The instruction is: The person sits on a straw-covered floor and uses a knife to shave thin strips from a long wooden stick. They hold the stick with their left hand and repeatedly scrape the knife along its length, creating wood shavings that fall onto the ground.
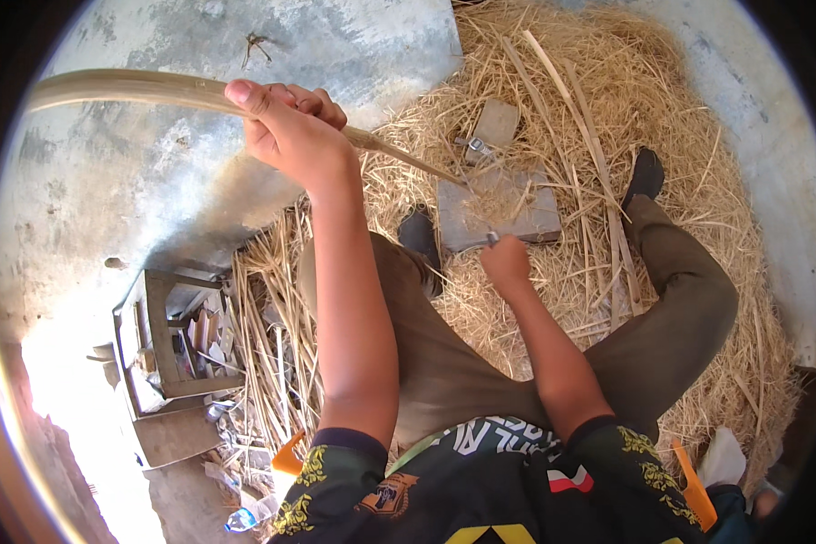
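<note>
My left hand is closed around a long, pale bamboo strip, its thumb lying along the top. The strip bends in from the far left and slants down to the right, its tip reaching a flat grey wooden board. Fine shavings lie on that board. Just below the board's front edge, my right hand makes a fist round a small tool with a metal end. The rest of this tool is hidden or too small to make out.
Straw-like shavings cover the floor around my legs, with long loose strips on the right. Beyond the board lies a small block with a watch beside it. A wooden box of scraps and a plastic bottle are at left.
</note>
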### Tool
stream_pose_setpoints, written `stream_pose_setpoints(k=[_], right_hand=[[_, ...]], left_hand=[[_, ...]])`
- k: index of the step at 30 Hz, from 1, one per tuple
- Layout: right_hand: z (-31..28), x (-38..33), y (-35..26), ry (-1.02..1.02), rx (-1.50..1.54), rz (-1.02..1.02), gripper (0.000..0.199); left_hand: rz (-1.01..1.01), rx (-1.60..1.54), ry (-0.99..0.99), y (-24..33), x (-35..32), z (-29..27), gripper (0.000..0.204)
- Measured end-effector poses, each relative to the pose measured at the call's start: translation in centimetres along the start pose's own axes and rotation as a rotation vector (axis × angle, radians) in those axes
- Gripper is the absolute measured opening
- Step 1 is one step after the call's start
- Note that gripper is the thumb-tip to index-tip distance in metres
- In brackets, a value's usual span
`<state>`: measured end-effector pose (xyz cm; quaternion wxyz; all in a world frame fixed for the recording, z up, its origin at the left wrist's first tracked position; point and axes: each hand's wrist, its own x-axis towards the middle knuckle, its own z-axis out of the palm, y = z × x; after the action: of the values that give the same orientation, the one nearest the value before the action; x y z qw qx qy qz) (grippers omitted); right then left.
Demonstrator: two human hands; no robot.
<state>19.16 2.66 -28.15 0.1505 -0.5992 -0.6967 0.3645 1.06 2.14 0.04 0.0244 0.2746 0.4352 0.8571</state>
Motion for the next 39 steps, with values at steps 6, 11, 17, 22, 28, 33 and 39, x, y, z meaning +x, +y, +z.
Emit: stream_pose_setpoints(k=[6, 11, 17, 22, 28, 33, 39], right_hand=[[0.0, 0.9, -0.6, -0.271, 0.430, 0.206, 0.024], [-3.3, -0.5, -7.3, 0.023, 0.366, -0.361, 0.025], [2.0, 0.1, 2.4, 0.011, 0.014, 0.127, 0.022], [1.4, -0.2, 5.9, -0.122, -0.017, 0.261, 0.027], [2.2, 0.8, 2.9, -0.071, 0.166, 0.055, 0.030], [-1.0, 0.9, -3.1, -0.119, 0.194, -0.038, 0.030], [2.8, 2.0, 4.3, -0.094, 0.032, 0.140, 0.029]], left_hand=[[0.032, 0.026, 0.011, -0.4, 0.7, 0.1, 0.063], [0.066, 0.001, -0.017, -0.9, 0.1, 0.6, 0.063], [0.065, -0.007, -0.020, -0.5, -0.2, 0.9, 0.062], [0.029, 0.029, 0.047, -0.6, 0.5, 0.5, 0.063], [0.030, 0.077, 0.044, -0.7, 0.7, 0.5, 0.061], [0.051, 0.034, 0.032, -0.9, 0.6, 0.4, 0.064], [-0.030, -0.035, -0.087, -0.6, 0.9, -0.5, 0.065]])
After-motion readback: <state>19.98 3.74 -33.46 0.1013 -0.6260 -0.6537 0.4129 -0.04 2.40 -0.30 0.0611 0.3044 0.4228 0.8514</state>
